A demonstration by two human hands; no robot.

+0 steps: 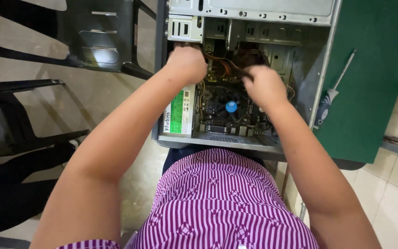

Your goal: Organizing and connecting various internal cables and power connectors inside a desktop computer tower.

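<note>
Side panel off the computer case (300, 87); left hand (186, 64) and right hand (264, 85), apart, each closed on the cable bundle (224, 64), motherboard (222, 115) in place.

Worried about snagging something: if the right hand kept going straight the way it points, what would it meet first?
Probably the bundle of orange and dark cables just beyond the right hand, inside the open computer case; depth is hard to judge.

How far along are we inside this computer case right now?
Done: the computer case lies open on the green mat, side panel off. In hand: the left hand and right hand are both in the orange cables. Left: the power supply and fan sit in place; the screwdriver lies unused.
</note>
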